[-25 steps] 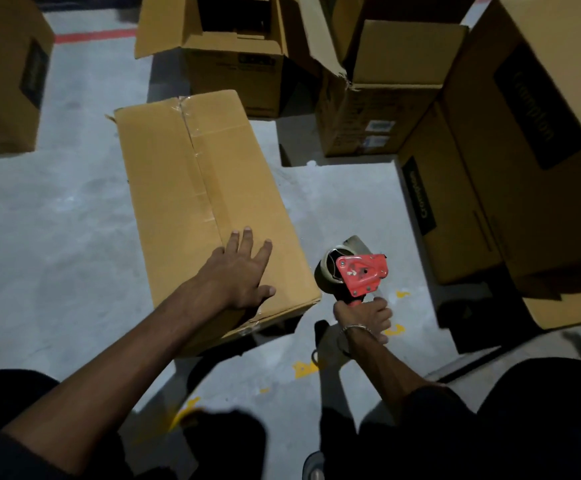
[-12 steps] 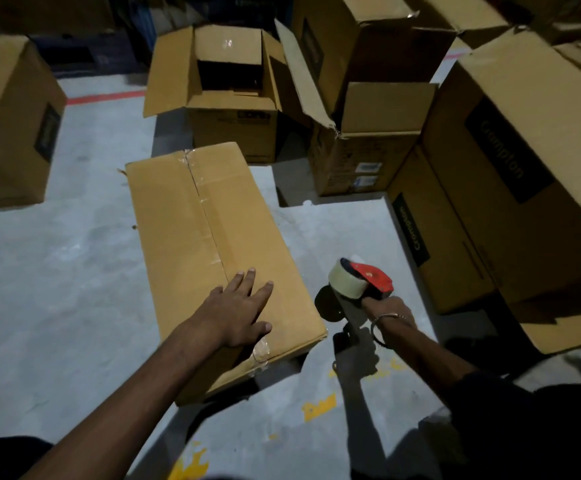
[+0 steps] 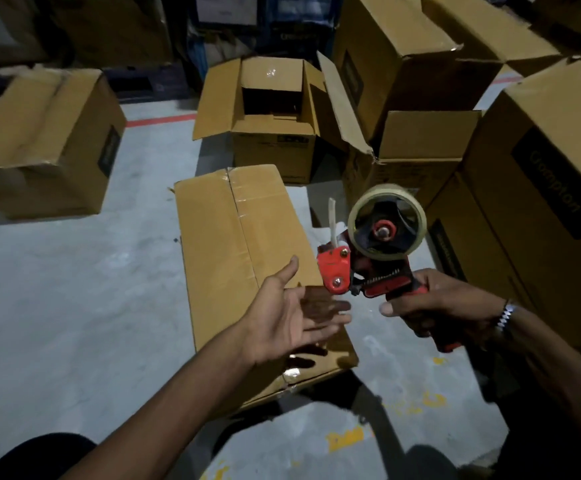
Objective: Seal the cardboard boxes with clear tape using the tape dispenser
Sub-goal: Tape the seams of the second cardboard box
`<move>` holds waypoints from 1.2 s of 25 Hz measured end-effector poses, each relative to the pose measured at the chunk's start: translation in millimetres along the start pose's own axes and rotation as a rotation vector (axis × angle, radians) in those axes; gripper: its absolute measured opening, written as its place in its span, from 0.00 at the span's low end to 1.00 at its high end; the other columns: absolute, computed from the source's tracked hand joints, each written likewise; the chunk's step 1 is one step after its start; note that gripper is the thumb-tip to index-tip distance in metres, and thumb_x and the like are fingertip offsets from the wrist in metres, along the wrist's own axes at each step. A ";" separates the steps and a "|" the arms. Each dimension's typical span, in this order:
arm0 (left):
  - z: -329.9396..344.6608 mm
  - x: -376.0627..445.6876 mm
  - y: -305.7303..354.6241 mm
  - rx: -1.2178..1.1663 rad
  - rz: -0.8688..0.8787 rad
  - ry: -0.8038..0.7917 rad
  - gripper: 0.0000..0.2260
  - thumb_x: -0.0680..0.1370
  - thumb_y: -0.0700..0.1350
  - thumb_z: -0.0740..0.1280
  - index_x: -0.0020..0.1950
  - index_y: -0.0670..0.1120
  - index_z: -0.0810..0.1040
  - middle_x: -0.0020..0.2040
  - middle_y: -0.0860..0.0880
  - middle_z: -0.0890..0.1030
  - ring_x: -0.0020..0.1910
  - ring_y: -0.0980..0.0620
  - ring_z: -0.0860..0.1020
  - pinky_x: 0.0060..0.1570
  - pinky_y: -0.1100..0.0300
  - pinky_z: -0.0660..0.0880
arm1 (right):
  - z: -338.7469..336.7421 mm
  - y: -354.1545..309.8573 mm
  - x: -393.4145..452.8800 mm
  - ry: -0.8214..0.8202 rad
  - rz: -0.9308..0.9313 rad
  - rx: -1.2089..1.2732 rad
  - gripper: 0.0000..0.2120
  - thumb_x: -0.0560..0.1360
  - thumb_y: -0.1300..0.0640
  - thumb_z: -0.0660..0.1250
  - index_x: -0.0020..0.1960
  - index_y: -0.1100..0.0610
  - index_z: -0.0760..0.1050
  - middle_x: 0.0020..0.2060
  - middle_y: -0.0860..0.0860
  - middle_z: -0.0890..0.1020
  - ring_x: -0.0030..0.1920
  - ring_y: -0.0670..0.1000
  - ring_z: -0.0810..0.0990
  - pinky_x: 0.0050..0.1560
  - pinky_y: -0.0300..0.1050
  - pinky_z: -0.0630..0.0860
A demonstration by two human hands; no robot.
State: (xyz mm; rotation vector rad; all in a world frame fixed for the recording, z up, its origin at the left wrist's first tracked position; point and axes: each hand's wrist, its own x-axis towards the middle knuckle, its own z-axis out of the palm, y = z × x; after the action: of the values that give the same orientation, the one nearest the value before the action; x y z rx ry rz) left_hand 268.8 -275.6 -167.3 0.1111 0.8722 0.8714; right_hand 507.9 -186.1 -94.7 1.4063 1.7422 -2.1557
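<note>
Tape dispenser [image 3: 368, 268], red with one roll of clear tape [image 3: 387, 226], sits in my right hand [image 3: 434, 306], fingers wrapped round its handle, raised just right of the long box [image 3: 247, 271]. My left hand [image 3: 289, 317] hovers palm-up, fingers loose, over that box's near end, holding nothing. Clear tape already runs along the long box's seam. Beyond it stands one open box [image 3: 268, 116]. Right of it, a big box [image 3: 541, 202] reads "Crompton". Left lies one more closed box [image 3: 43, 143].
</note>
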 end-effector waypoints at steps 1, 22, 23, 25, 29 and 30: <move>1.0 -6.0 0.4 -0.091 0.006 -0.062 0.35 0.82 0.66 0.62 0.72 0.36 0.75 0.62 0.37 0.83 0.56 0.38 0.84 0.50 0.51 0.83 | 6.1 -7.3 -0.7 -0.037 -0.024 -0.056 0.17 0.77 0.66 0.72 0.32 0.52 0.78 0.28 0.54 0.57 0.26 0.50 0.55 0.27 0.40 0.57; -4.0 -30.0 -6.8 0.122 -0.043 0.166 0.11 0.81 0.38 0.68 0.63 0.42 0.80 0.41 0.48 0.81 0.35 0.55 0.77 0.34 0.65 0.78 | -7.7 -12.2 15.7 -0.062 -0.102 -0.095 0.09 0.72 0.70 0.71 0.38 0.58 0.79 0.23 0.53 0.61 0.21 0.48 0.58 0.24 0.35 0.61; -5.9 -33.0 -5.3 0.156 -0.060 0.173 0.10 0.81 0.39 0.69 0.62 0.44 0.79 0.42 0.48 0.82 0.35 0.55 0.78 0.35 0.65 0.78 | -5.9 -14.4 14.9 -0.053 -0.109 -0.098 0.05 0.71 0.71 0.71 0.41 0.62 0.78 0.24 0.53 0.61 0.20 0.48 0.59 0.22 0.35 0.62; -10.6 -41.2 -0.8 0.185 -0.084 0.178 0.08 0.80 0.40 0.70 0.59 0.46 0.80 0.49 0.47 0.83 0.40 0.52 0.81 0.37 0.63 0.80 | -5.9 -15.7 16.4 -0.066 -0.108 -0.116 0.06 0.70 0.69 0.72 0.46 0.66 0.78 0.26 0.54 0.61 0.21 0.48 0.59 0.22 0.36 0.62; -15.6 -58.5 8.5 0.053 -0.024 0.187 0.07 0.78 0.37 0.71 0.56 0.43 0.81 0.62 0.39 0.84 0.59 0.41 0.85 0.51 0.53 0.85 | -2.0 -13.3 27.4 -0.163 -0.128 -0.274 0.04 0.71 0.62 0.77 0.45 0.59 0.83 0.28 0.59 0.60 0.26 0.53 0.58 0.31 0.47 0.56; -17.2 -61.4 9.2 0.036 0.005 0.218 0.08 0.79 0.35 0.69 0.57 0.41 0.81 0.61 0.38 0.85 0.56 0.42 0.86 0.51 0.52 0.85 | 2.3 -13.1 30.1 -0.184 -0.130 -0.293 0.05 0.71 0.61 0.77 0.43 0.62 0.82 0.27 0.59 0.60 0.26 0.52 0.58 0.31 0.47 0.55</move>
State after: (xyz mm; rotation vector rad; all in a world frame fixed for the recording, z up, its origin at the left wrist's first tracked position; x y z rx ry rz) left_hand 230.5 -317.2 -136.5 0.0495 1.0922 0.8831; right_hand 481.8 -168.5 -104.2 1.0198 2.0227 -1.9121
